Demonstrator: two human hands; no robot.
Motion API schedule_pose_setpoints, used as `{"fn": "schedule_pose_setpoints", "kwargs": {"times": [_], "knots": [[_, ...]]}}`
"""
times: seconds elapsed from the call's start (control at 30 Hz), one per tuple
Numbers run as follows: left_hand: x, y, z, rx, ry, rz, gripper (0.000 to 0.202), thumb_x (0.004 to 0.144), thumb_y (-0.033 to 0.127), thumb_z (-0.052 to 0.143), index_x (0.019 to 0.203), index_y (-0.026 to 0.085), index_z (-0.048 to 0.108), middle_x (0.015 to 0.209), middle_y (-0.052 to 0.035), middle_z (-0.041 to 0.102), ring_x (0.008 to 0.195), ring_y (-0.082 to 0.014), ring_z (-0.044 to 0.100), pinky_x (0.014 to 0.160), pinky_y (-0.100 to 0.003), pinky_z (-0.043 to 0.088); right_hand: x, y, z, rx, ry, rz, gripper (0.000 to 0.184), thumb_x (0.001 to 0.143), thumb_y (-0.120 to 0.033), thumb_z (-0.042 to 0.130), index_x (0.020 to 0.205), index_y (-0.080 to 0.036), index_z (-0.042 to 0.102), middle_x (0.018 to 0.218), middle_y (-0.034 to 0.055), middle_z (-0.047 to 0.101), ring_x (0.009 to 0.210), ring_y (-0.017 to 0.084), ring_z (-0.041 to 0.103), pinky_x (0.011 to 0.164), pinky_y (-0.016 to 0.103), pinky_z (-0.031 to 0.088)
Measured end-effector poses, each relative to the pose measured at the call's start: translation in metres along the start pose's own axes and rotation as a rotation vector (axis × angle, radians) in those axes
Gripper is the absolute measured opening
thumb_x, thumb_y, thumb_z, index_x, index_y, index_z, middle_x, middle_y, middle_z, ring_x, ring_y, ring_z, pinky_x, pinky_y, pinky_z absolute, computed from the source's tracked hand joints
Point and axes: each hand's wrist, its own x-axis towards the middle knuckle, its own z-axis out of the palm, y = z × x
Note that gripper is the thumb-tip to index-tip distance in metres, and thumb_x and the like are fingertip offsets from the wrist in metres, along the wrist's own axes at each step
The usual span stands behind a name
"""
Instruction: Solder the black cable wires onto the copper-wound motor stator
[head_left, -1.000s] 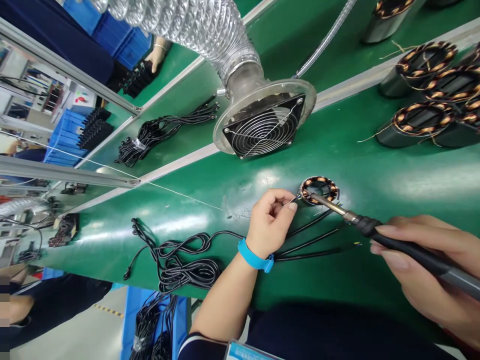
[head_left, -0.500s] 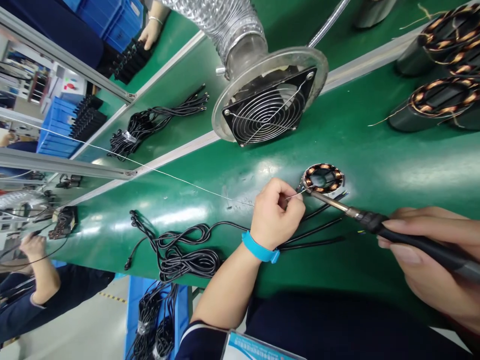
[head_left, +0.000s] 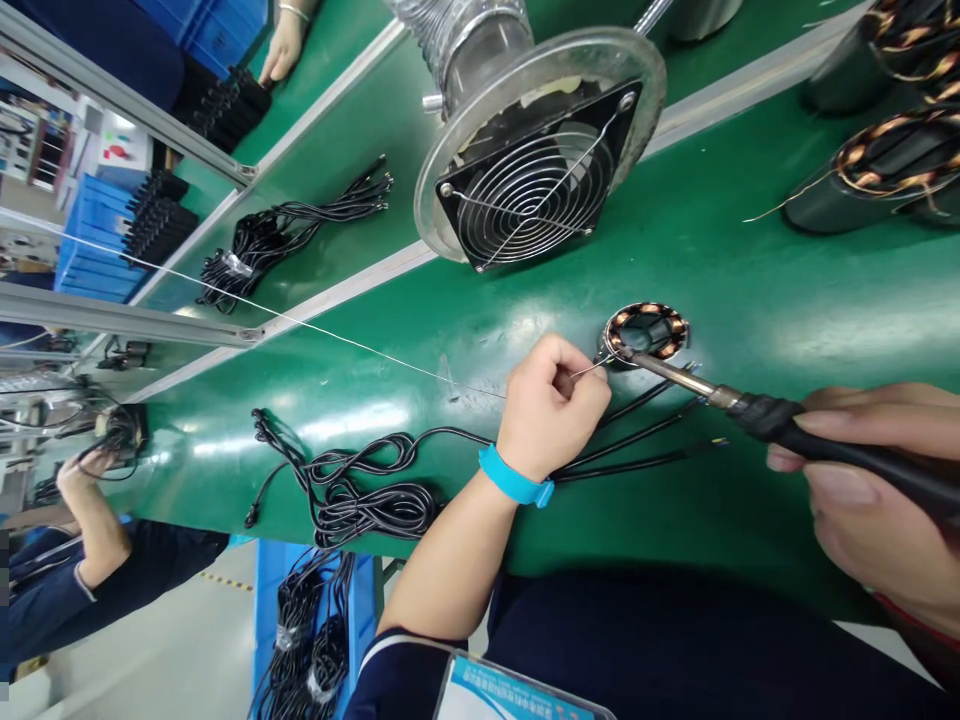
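Observation:
My right hand (head_left: 877,470) grips a soldering iron (head_left: 810,430) by its black handle. The metal tip touches or nearly touches the near left rim of a motor stator (head_left: 667,342) with copper windings. Close to that rim, my left hand (head_left: 555,405) is closed in a pinch on thin solder wire (head_left: 583,372). This strand runs back across the bench to the far left, and its short end points at the iron's tip. Black cables (head_left: 622,466) with stripped coloured ends pass beneath my left hand and wrist.
Above the stator hangs a round fume hood (head_left: 529,215) with a fan grille. Several wound stators (head_left: 840,190) stand at the right. Coiled cables (head_left: 375,510) lie left of my forearm, near a blue crate (head_left: 365,610). Co-workers' hands (head_left: 281,45) show at the far left and top.
The view has shifted slightly, so the bench items sit higher. The iron's tip has slid a little rightward along the stator's rim. My left hand keeps its pinch on the solder wire.

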Motion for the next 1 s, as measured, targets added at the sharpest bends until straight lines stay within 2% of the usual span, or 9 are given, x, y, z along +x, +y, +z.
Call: {"fn": "schedule_pose_setpoints", "kwargs": {"times": [0.27, 0.37, 0.5, 0.67, 0.77, 0.9, 1.0], "knots": [[0.0006, 0.0009, 0.0036, -0.017, 0.041, 0.017, 0.022, 0.081, 0.012, 0.065, 0.07, 0.021, 0.048, 0.057, 0.0064, 0.04, 0.053, -0.0079, 0.035, 0.051, -0.024, 0.03, -0.0005, -0.0042, -0.0025, -0.054, -0.058, -0.001, 0.008, 0.097, -0.035, 0.061, 0.096, -0.027, 0.061, 0.073, 0.003, 0.064, 0.056, 0.015, 0.062, 0.048, 0.028, 0.047], [0.0003, 0.0009, 0.0037, -0.024, 0.045, 0.03, 0.021, 0.082, 0.012, 0.064, 0.07, 0.021, 0.049, 0.057, 0.0063, 0.041, 0.053, -0.0078, 0.035, 0.051, -0.024, 0.029, -0.0022, -0.0042, -0.0015, -0.042, -0.018, -0.008, 0.012, 0.1, -0.038, 0.059, 0.097, -0.026, 0.06, 0.073, 0.0024, 0.061, 0.057, 0.013, 0.06, 0.05, 0.028, 0.045], [0.0001, 0.0013, 0.004, -0.041, 0.052, 0.045, 0.021, 0.081, 0.012, 0.064, 0.069, 0.021, 0.048, 0.057, 0.0066, 0.04, 0.052, -0.0075, 0.035, 0.05, -0.024, 0.028, -0.0013, -0.004, -0.0006, -0.037, -0.045, 0.01, 0.02, 0.104, -0.045, 0.055, 0.099, -0.026, 0.061, 0.073, 0.0024, 0.058, 0.06, 0.013, 0.059, 0.051, 0.028, 0.045], [-0.0002, 0.0021, 0.0046, -0.021, 0.05, 0.031, 0.023, 0.081, 0.01, 0.064, 0.07, 0.021, 0.048, 0.056, 0.007, 0.04, 0.052, -0.0074, 0.034, 0.05, -0.024, 0.028, 0.001, -0.0045, -0.0008, -0.014, -0.03, 0.004, 0.012, 0.101, -0.039, 0.058, 0.099, -0.026, 0.058, 0.073, 0.0023, 0.059, 0.058, 0.013, 0.06, 0.049, 0.028, 0.045], [-0.0003, 0.0021, 0.0044, -0.021, 0.051, 0.029, 0.024, 0.081, 0.009, 0.064, 0.07, 0.021, 0.047, 0.056, 0.0072, 0.039, 0.051, -0.0073, 0.034, 0.05, -0.024, 0.027, 0.0001, -0.0045, -0.0001, -0.021, -0.002, -0.007, 0.014, 0.102, -0.041, 0.058, 0.102, -0.026, 0.059, 0.074, 0.0024, 0.06, 0.059, 0.012, 0.058, 0.049, 0.027, 0.044], [0.0002, 0.0017, 0.0042, -0.04, 0.056, 0.043, 0.023, 0.08, 0.01, 0.064, 0.069, 0.021, 0.048, 0.055, 0.0076, 0.04, 0.05, -0.0069, 0.035, 0.049, -0.023, 0.027, -0.0037, -0.0048, 0.0026, -0.134, -0.002, -0.033, 0.017, 0.101, -0.033, 0.06, 0.118, -0.027, 0.062, 0.089, 0.0052, 0.07, 0.07, 0.015, 0.066, 0.061, 0.029, 0.054], [0.0009, 0.0015, 0.0043, -0.045, 0.059, 0.051, 0.022, 0.079, 0.01, 0.064, 0.069, 0.02, 0.049, 0.054, 0.0079, 0.042, 0.05, -0.0066, 0.036, 0.049, -0.022, 0.028, -0.0038, -0.0057, 0.0062, -0.264, -0.014, -0.086, 0.042, 0.103, -0.025, 0.059, 0.144, -0.029, 0.053, 0.112, 0.0069, 0.074, 0.092, 0.018, 0.074, 0.079, 0.031, 0.06]]}}
